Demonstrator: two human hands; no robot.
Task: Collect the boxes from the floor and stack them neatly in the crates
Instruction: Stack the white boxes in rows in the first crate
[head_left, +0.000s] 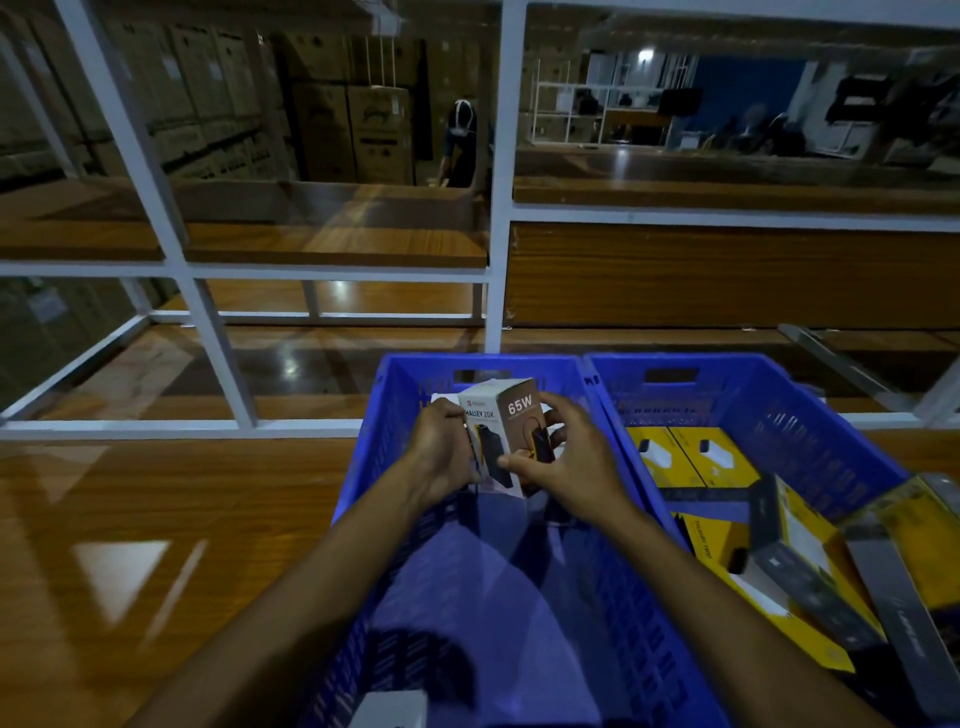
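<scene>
The left grip (441, 457) and right grip (566, 462) both clasp the 65W box (506, 431) — one on each side. It is held over the far end of the left blue crate (363, 467); yellow boxes (691, 457) lie in the neighbouring crate (779, 395).

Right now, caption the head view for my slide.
A 65W box gripped by left hand and right hand over the left blue crate; right blue crate holds yellow boxes.

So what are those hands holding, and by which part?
A 65W box, over the left blue crate: left hand grips its left side, right hand its right side.
</scene>
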